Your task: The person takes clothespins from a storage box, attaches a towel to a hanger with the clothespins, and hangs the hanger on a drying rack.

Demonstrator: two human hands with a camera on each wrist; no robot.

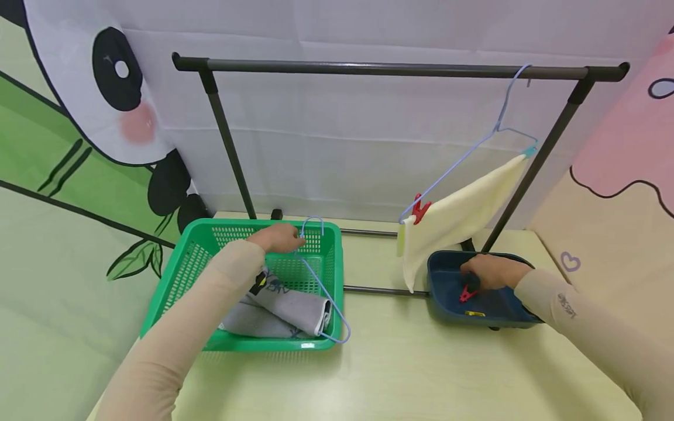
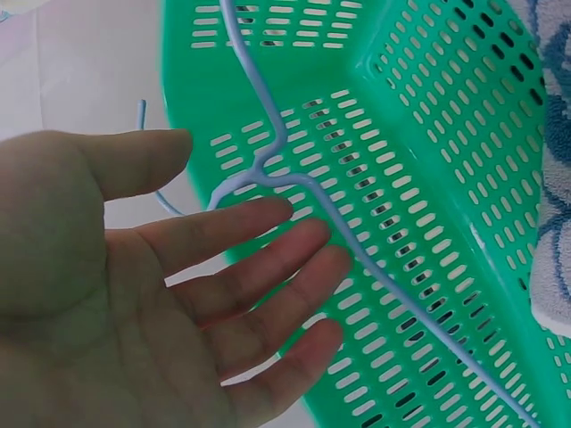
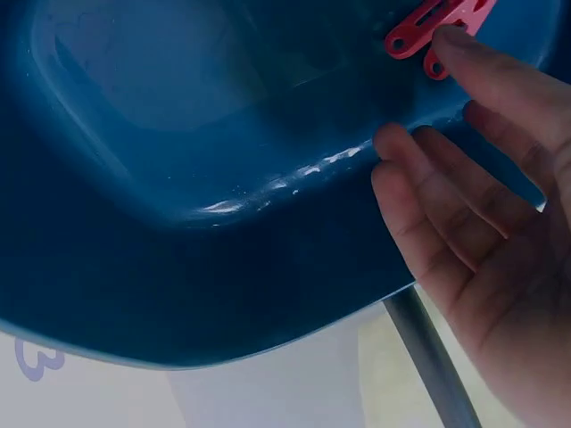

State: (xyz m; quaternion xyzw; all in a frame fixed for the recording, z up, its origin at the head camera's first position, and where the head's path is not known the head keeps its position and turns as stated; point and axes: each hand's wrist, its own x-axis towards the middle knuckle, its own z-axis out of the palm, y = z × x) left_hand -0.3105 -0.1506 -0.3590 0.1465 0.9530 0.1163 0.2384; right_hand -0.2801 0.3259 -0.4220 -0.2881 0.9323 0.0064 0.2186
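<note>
My left hand (image 1: 276, 238) is over the green basket (image 1: 337, 263), at the neck of a light-blue wire hanger (image 1: 337, 313). In the left wrist view its fingers (image 2: 259, 218) are spread and loosely extended in front of the hanger wire. The hanger leans across the basket, hook up, and its lower corner sticks out past the front rim. Inside the dark blue tub (image 1: 442, 272), my right hand (image 1: 495, 272) reaches down with relaxed fingers. Its thumb tip overlaps a red clothespin (image 3: 415, 34) in the right wrist view. A yellow clothespin (image 1: 475, 314) lies nearby.
Grey towels (image 1: 295, 307) lie folded in the basket. Behind stands a dark rack (image 1: 342, 68). From its right end hangs another blue hanger (image 1: 458, 169) with a pale yellow cloth (image 1: 458, 210), clipped by a red clothespin (image 1: 419, 209) and a blue one (image 1: 529, 151).
</note>
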